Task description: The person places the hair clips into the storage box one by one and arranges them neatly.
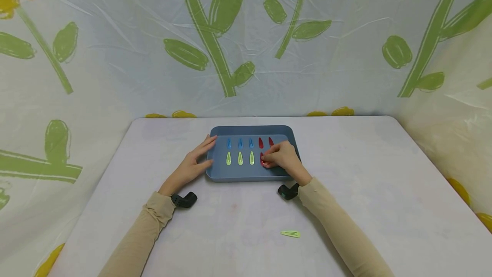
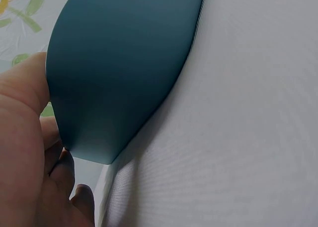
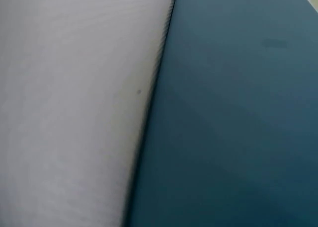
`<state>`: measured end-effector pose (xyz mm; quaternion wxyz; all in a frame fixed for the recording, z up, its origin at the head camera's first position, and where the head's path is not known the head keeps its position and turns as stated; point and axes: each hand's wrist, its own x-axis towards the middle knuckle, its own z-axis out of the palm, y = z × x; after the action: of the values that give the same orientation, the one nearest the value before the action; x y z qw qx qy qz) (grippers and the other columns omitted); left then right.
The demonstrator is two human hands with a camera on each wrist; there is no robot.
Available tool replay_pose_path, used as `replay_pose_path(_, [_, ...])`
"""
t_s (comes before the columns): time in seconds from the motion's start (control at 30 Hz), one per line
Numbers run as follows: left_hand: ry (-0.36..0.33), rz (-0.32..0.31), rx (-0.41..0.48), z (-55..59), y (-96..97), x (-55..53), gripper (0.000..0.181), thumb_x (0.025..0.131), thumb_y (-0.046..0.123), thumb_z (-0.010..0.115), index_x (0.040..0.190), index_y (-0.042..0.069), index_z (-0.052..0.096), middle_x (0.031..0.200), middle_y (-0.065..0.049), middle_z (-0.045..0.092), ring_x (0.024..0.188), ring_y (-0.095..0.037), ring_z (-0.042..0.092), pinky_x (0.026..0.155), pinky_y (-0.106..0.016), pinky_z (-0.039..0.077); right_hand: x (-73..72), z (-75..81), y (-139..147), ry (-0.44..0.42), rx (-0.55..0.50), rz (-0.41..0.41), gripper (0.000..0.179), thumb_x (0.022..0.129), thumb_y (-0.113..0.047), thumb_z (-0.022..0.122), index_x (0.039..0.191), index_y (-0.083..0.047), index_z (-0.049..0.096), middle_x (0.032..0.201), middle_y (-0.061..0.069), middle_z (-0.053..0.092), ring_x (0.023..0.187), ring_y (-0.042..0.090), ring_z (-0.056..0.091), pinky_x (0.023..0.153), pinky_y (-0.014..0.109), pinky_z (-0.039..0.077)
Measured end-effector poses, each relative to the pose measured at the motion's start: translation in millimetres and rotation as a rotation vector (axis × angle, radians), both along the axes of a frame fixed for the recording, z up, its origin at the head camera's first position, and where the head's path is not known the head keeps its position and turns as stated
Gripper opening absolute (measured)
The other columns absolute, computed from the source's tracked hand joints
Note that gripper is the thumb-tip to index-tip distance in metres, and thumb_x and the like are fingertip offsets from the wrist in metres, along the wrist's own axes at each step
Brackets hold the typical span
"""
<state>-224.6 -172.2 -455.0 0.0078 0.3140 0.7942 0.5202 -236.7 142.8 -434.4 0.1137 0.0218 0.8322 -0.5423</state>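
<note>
A blue-grey tray holds hair clips in two rows. Three blue hair clips lie along the back left, with three yellow-green hair clips in front of them. Two red hair clips continue the back row. My right hand pinches another red hair clip at the tray floor, beside the green ones; its fingers partly cover it. At the tray's left side rests my left hand, fingers extended over the rim. The left wrist view shows its thumb against the tray's outer wall.
One more yellow-green hair clip lies on the white table in front of the tray, near the right sleeve. A flower-print cloth hangs behind the table. In the right wrist view the tray wall fills the right side.
</note>
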Motion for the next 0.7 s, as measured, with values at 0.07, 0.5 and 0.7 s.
replay_pose_path(0.07, [-0.005,0.001,-0.005,-4.3,-1.0,-2.7,0.062,0.094,-0.006,0.060,0.150,-0.007,0.033,0.162,-0.018,0.023,0.152,-0.031,0.005,0.122,-0.041,0.012,-0.1,-0.2,0,0.008,0.004,0.003,0.014,0.085,-0.005,0.077,0.088,0.007,0.073,0.071,0.011,0.071,0.058,0.015,0.070,0.060,0.025,0.058])
replay_pose_path(0.5, [-0.037,0.001,0.005,6.2,1.7,3.8,0.062,0.094,-0.008,0.059,0.150,-0.007,0.034,0.161,-0.022,0.022,0.151,-0.036,0.005,0.121,-0.045,0.011,-0.5,-1.3,1,-0.040,-0.044,0.003,0.015,0.083,-0.001,0.078,0.090,0.008,0.068,0.074,0.015,0.071,0.057,0.017,0.070,0.059,0.029,0.059])
replay_pose_path(0.7, [-0.021,-0.001,0.005,6.2,1.2,3.6,0.061,0.094,-0.008,0.059,0.150,-0.008,0.034,0.160,-0.023,0.023,0.151,-0.038,0.005,0.121,-0.046,0.011,-1.2,-2.1,0,-0.045,-0.056,0.005,0.016,0.085,-0.002,0.077,0.092,0.008,0.067,0.076,0.015,0.071,0.057,0.017,0.070,0.059,0.029,0.059])
